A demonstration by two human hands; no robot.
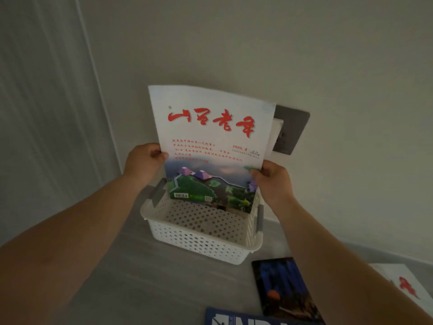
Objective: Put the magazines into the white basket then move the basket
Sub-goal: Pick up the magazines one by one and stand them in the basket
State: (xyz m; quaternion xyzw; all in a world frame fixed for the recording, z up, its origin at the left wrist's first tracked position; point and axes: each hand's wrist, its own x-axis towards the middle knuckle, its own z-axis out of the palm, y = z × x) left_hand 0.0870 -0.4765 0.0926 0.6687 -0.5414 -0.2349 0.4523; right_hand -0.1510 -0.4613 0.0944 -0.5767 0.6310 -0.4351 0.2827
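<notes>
A white magazine [210, 141] with red lettering and a green landscape picture stands upright, its lower edge inside the white perforated basket [199, 245] on the grey floor. My left hand [144, 161] grips the magazine's left edge. My right hand [273, 179] grips its right edge lower down. A dark magazine [283, 287] lies flat on the floor to the right of the basket. A blue magazine [246, 319] lies at the bottom edge of the view. A white magazine with a red mark [403, 282] lies at the far right, partly behind my right forearm.
The basket stands close to a pale wall [257, 43] and has grey handles [259, 219] on its short sides. A grey wall socket plate [290, 132] sits behind the raised magazine. A white door or panel [46, 102] fills the left side.
</notes>
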